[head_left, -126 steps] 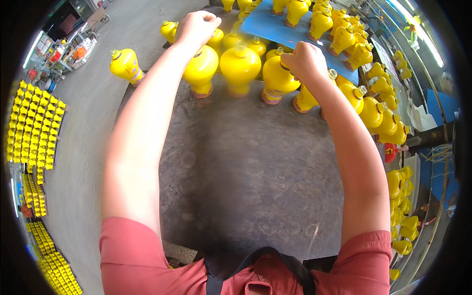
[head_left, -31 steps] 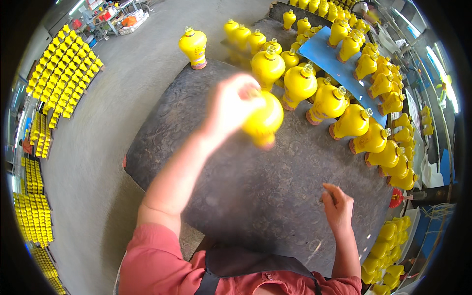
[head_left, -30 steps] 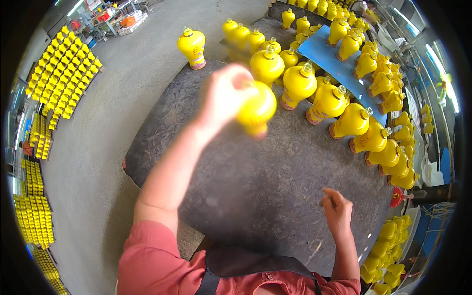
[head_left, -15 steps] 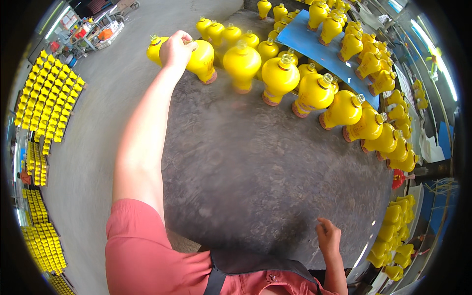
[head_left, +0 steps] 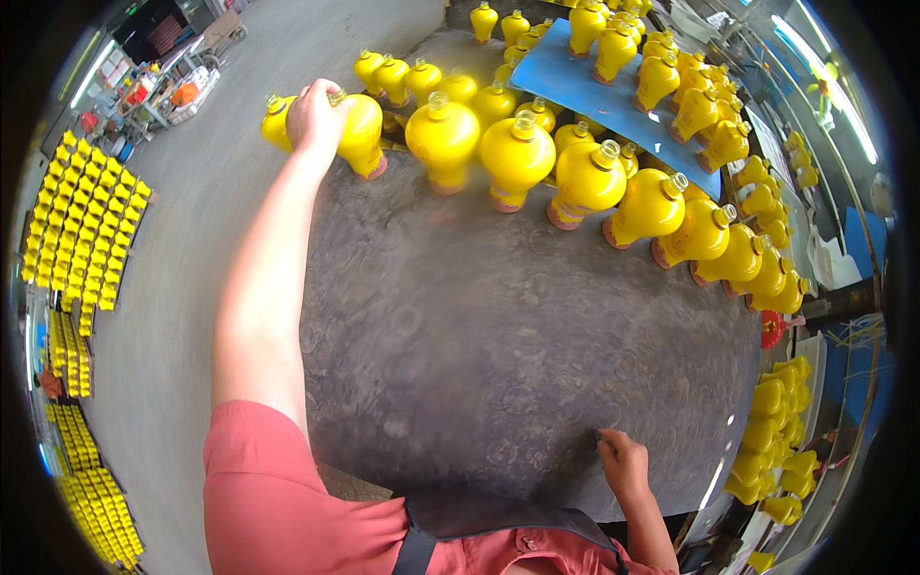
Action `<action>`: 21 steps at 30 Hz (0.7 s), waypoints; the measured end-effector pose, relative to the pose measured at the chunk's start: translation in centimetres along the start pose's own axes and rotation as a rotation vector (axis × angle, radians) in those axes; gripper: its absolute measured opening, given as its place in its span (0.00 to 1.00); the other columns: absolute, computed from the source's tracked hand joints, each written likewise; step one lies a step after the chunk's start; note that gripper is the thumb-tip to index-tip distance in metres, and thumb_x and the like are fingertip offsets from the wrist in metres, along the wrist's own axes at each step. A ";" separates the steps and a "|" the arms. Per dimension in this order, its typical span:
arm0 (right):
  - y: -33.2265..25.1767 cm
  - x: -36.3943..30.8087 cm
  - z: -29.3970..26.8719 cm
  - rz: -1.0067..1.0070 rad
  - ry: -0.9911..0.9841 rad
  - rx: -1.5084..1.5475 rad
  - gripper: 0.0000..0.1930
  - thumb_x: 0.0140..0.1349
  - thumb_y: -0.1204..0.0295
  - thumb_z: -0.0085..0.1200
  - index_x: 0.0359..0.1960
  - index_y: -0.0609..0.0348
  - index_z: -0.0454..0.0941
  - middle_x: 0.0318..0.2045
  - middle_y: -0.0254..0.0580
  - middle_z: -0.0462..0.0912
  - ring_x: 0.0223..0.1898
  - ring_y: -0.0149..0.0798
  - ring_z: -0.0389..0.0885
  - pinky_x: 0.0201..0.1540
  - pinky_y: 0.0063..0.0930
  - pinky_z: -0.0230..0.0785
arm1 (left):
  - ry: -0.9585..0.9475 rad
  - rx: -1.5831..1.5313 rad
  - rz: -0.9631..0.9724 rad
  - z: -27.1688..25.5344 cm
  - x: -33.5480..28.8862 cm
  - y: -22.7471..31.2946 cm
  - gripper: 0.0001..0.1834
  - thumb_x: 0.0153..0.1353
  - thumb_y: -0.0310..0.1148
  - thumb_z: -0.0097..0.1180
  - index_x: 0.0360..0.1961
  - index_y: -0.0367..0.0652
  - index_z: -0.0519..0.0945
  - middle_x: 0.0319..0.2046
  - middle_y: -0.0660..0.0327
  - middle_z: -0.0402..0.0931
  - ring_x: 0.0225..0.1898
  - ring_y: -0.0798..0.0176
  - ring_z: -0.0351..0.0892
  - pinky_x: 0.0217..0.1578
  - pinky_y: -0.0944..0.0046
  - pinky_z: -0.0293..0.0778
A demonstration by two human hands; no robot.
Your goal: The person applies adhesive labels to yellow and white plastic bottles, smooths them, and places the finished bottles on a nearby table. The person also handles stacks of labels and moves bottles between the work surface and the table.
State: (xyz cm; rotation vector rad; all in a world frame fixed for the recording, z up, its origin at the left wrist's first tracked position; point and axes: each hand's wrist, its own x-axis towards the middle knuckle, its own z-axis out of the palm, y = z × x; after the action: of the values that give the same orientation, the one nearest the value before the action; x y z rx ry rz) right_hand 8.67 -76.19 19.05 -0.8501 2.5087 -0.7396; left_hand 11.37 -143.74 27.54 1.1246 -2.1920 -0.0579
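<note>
My left arm stretches to the far left of the dark table point(head_left: 460, 316). There my left hand point(head_left: 314, 117) is closed at the neck of a yellow bottle point(head_left: 361, 137), which stands on the table with a reddish foot. Part of that neck is hidden by the fingers. Just left of the hand another yellow bottle point(head_left: 275, 123) shows partly. My right hand point(head_left: 625, 462) hovers low over the near right part of the table, its fingers curled together and nothing visible in them. A curved front row of yellow bottles point(head_left: 517, 158) with clear glass necks runs rightward from the left hand.
More yellow bottles crowd behind the front row, several on a blue board point(head_left: 585, 86). Yellow pieces point(head_left: 776, 422) lie beyond the table's right edge. Racks of yellow pieces point(head_left: 81, 225) stand on the floor at left, and a cluttered cart point(head_left: 172, 91) stands farther back.
The whole view has shifted slightly, so most things appear farther left. My left hand keeps its place at the same bottle's neck. My right hand's fingers look more curled.
</note>
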 end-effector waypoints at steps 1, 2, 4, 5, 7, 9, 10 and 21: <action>-0.1 0.2 0.0 0.006 -0.011 -0.016 0.11 0.61 0.75 0.61 0.45 0.59 0.84 0.32 0.55 0.85 0.32 0.54 0.86 0.34 0.40 0.76 | 0.132 -0.005 0.139 -0.2 -0.4 0.9 0.18 0.56 0.41 0.71 0.45 0.46 0.82 0.42 0.57 0.83 0.44 0.53 0.83 0.45 0.53 0.77; -0.3 0.4 -0.1 0.014 -0.024 -0.033 0.11 0.61 0.75 0.61 0.45 0.59 0.84 0.32 0.55 0.85 0.32 0.54 0.86 0.35 0.41 0.76 | 0.237 -0.002 0.254 -0.3 -0.9 2.1 0.18 0.58 0.41 0.70 0.46 0.47 0.82 0.43 0.57 0.83 0.45 0.52 0.83 0.46 0.52 0.77; -0.6 1.1 -0.5 -0.016 -0.014 -0.042 0.11 0.60 0.75 0.61 0.44 0.59 0.84 0.33 0.55 0.85 0.33 0.55 0.85 0.35 0.42 0.76 | 0.281 -0.109 0.430 -0.2 -1.5 5.0 0.18 0.63 0.42 0.65 0.51 0.47 0.81 0.42 0.57 0.83 0.41 0.52 0.83 0.44 0.53 0.77; -0.8 1.5 -0.7 -0.051 0.010 -0.034 0.10 0.60 0.75 0.61 0.44 0.59 0.84 0.33 0.55 0.85 0.33 0.56 0.85 0.35 0.42 0.77 | 0.062 -0.293 0.380 0.0 -1.8 6.5 0.23 0.62 0.43 0.67 0.56 0.47 0.81 0.41 0.58 0.85 0.37 0.57 0.83 0.40 0.56 0.78; -1.0 2.1 -1.1 -0.090 0.043 -0.029 0.10 0.60 0.75 0.61 0.44 0.59 0.83 0.33 0.55 0.85 0.34 0.56 0.85 0.35 0.43 0.77 | -0.278 -0.495 0.221 0.9 -2.3 9.2 0.27 0.60 0.43 0.68 0.59 0.47 0.81 0.40 0.59 0.86 0.33 0.62 0.82 0.38 0.59 0.78; -1.2 2.3 -1.3 -0.107 0.046 -0.034 0.11 0.60 0.75 0.60 0.45 0.59 0.83 0.33 0.54 0.85 0.35 0.56 0.85 0.36 0.44 0.77 | -0.286 -0.414 0.233 1.4 -2.7 10.4 0.25 0.55 0.39 0.71 0.54 0.45 0.84 0.41 0.58 0.88 0.36 0.63 0.84 0.42 0.60 0.79; -1.1 2.3 -1.3 -0.109 0.048 -0.030 0.11 0.60 0.75 0.60 0.45 0.59 0.83 0.33 0.54 0.85 0.35 0.56 0.85 0.36 0.44 0.77 | -0.285 -0.399 0.228 1.7 -2.7 10.5 0.24 0.54 0.38 0.71 0.53 0.44 0.85 0.41 0.58 0.88 0.37 0.63 0.85 0.43 0.61 0.79; 2.0 -0.3 -0.1 -0.057 0.050 -0.025 0.11 0.63 0.70 0.58 0.45 0.56 0.83 0.36 0.52 0.86 0.37 0.55 0.86 0.39 0.46 0.79 | -0.294 -0.397 0.204 3.1 0.0 8.1 0.19 0.51 0.30 0.67 0.47 0.43 0.87 0.42 0.52 0.88 0.45 0.56 0.88 0.48 0.59 0.81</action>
State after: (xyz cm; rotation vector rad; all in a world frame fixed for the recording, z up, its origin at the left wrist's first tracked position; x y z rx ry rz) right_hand 8.00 -74.59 17.96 -0.9261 2.5526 -0.7579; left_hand 3.86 -139.42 27.80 0.7012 -2.3976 -0.5743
